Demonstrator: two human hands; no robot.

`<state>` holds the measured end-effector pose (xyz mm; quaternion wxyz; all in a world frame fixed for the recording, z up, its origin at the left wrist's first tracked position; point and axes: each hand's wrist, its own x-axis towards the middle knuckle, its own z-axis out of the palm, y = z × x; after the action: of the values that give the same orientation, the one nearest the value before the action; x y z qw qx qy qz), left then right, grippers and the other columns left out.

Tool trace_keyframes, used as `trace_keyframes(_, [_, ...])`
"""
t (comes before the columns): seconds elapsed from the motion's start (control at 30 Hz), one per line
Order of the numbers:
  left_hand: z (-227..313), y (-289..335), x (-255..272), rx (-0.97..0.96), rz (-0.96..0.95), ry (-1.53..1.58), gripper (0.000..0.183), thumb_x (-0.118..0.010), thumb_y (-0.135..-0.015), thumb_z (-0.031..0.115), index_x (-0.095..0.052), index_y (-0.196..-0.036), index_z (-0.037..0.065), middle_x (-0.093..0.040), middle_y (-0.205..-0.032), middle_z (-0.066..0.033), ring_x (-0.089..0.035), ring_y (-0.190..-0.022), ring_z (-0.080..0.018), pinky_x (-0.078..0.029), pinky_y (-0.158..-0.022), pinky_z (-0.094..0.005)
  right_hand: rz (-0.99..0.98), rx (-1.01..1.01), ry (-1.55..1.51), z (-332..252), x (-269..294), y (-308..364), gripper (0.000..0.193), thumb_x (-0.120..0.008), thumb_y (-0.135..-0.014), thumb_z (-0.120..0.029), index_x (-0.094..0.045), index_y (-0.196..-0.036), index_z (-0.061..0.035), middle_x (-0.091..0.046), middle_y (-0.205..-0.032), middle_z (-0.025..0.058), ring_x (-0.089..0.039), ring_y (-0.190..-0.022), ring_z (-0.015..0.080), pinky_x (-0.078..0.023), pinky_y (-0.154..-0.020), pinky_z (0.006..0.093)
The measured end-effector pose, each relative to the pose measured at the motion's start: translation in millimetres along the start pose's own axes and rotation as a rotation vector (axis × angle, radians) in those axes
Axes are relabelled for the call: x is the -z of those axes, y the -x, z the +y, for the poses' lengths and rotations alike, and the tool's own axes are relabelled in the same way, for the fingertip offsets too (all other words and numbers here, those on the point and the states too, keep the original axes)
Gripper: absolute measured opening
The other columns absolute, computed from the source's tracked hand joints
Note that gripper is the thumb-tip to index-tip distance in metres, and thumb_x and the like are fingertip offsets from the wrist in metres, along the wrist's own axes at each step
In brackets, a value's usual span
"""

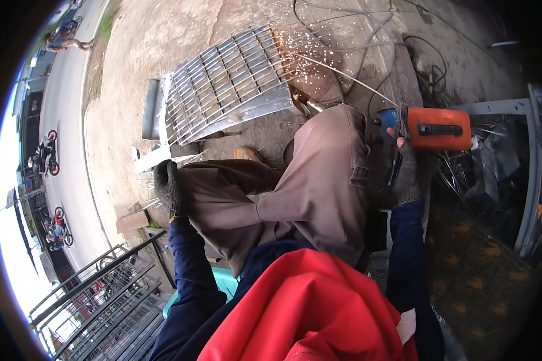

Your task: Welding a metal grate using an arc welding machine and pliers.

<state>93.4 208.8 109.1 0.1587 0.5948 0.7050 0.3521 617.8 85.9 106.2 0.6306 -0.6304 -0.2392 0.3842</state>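
Concrete [162, 42] surrounds our grid [226, 82]; right of it, our right hand [407, 171] clamps a handle [395, 165] — probably avoiding sparks [310, 57]; left hand's [170, 188] fingers unclear.

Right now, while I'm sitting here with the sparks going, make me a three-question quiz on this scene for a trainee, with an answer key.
1. Multiple choice: What colour is the boxy case beside the right hand?
A) Green
B) Orange
C) White

2. True or false: The left hand is gripping the long thin rod.

3. Fill in the blank: Bright sparks show at the end of a metal panel whose crossing bars form a ____.

Key:
1. B, orange.
2. False: the left hand is at the left knee, and the rod extends from a dark holder in the right hand.
3. Grid.
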Motion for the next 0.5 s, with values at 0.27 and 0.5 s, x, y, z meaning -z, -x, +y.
trace_keyframes(0.27, [6.8, 0.3, 0.5, 0.048, -0.039, 0.041, 0.026, -0.063, -0.101, 0.022, -0.065, -0.112, -0.001, -0.068, -0.102, -0.0093, -0.062, -0.095, -0.0175, -0.049, -0.089, -0.0335, 0.000, 0.005, 0.050, 4.1, 1.3, 1.4, 0.052, -0.072, -0.090, -0.022, -0.054, -0.133, 0.0026, -0.072, -0.112, 0.0116, -0.068, -0.108, 0.0199, -0.047, -0.097, 0.0324])
trace_keyframes(0.5, [-1.0, -3.6, -3.4, 0.003, -0.041, -0.001, 0.026, -0.064, -0.100, 0.022, -0.066, -0.112, 0.000, -0.069, -0.106, -0.0110, -0.064, -0.100, -0.0226, -0.049, -0.093, -0.0348, 0.010, -0.140, -0.066, 26.4, 7.3, 3.0, 0.057, -0.066, -0.093, -0.024, -0.049, -0.142, 0.0013, -0.062, -0.132, 0.0158, -0.057, -0.124, 0.0210, -0.044, -0.103, 0.0342])
